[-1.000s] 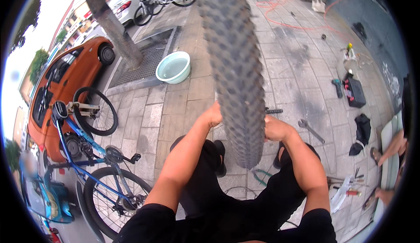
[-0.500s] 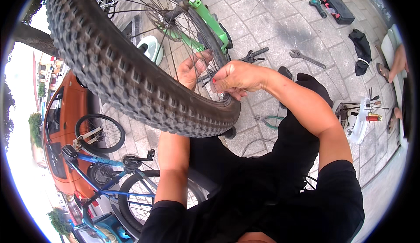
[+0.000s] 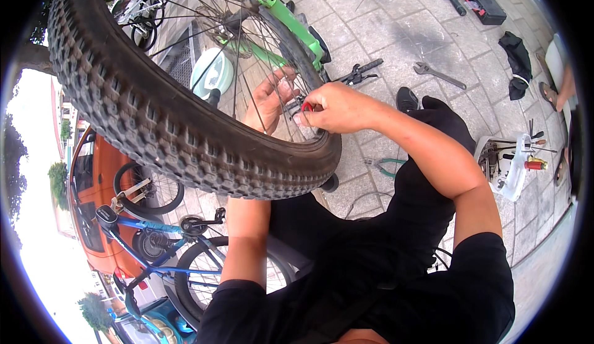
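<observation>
Head view: items listed from the person's left to their right.
Orange car (image 3: 93,214): far left, parked behind the bicycles, partly hidden by them.
Blue bicycle (image 3: 154,232): lower left, standing in front of the car, its rear wheel beside the person's left upper arm.
Knobby tyre (image 3: 161,127): black, heavy tread, sweeping from upper left down to centre; it fills much of the frame and crosses in front of the person's left forearm.
Spokes (image 3: 247,53): thin metal, fanning inside the tyre toward the hub at top centre.
Pale green basin (image 3: 211,72): on the paving, seen through the wheel.
Green bicycle frame (image 3: 284,22): top centre, behind the wheel.
Left hand (image 3: 267,99): reached up behind the tyre, inside the wheel; fingers curled near the spokes, but whether they clasp anything cannot be told.
Small red part (image 3: 307,106): at the inner rim of the wheel, between the two hands, mostly hidden.
Right hand (image 3: 331,107): fingers pinched together at the red part, touching the inner rim just beside the left hand.
Pliers (image 3: 387,166): green-handled, lying on the paving under the right forearm.
Spanner (image 3: 439,75): silver, flat on the paving, upper right.
Black cloth (image 3: 516,62): crumpled on the paving, right.
Tool case (image 3: 482,0): dark, top right, a drill lying just beside it.
White tray (image 3: 513,171): right edge, holding small tools and a red-capped can.
</observation>
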A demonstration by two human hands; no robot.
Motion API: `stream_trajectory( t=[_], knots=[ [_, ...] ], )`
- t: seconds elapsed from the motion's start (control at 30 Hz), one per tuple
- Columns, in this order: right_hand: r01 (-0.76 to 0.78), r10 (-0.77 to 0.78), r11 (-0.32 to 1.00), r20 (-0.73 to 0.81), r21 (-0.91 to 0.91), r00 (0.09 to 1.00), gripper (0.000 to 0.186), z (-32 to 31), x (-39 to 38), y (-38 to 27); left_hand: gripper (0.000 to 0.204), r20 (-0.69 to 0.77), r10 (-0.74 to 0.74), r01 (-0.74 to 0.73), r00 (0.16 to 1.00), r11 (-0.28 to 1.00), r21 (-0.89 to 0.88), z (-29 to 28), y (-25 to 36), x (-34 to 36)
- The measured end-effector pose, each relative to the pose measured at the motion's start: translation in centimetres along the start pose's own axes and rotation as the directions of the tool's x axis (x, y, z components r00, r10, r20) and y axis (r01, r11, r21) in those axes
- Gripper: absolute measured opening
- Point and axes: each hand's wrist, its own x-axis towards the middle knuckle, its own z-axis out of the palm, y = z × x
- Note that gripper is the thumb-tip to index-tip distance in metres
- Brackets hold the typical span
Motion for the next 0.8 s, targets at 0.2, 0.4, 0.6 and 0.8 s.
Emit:
stream_trajectory(
  t=[0.2, 0.4, 0.6, 0.8],
  knots=[
    [0.153, -0.157, 0.988, -0.168, -0.035, 0.973, 0.044, 1.0, 0.5, 1.6, 0.061, 0.004, -0.016, 0.016, 1.000, 0.998, -0.052, 0.7, 0.1, 0.0],
    [-0.108, 0.130, 0.952, -0.059, 0.287, 0.990, 0.050, -1.4, 0.5, 0.2, 0.059, 0.005, -0.020, 0.020, 1.000, 1.000, 0.016, -0.1, 0.3, 0.4],
    [-0.166, 0.180, 0.951, -0.028, 0.262, 0.983, 0.052, -1.5, 0.3, 2.1, 0.057, 0.016, 0.007, -0.007, 1.000, 1.000, -0.016, 0.5, 0.2, 0.4],
    [-0.160, 0.175, 0.960, -0.043, 0.231, 0.984, 0.053, -1.7, -0.2, 2.1, 0.058, 0.025, 0.008, -0.008, 1.000, 1.000, 0.011, 0.2, 0.2, 0.5]
  ],
)
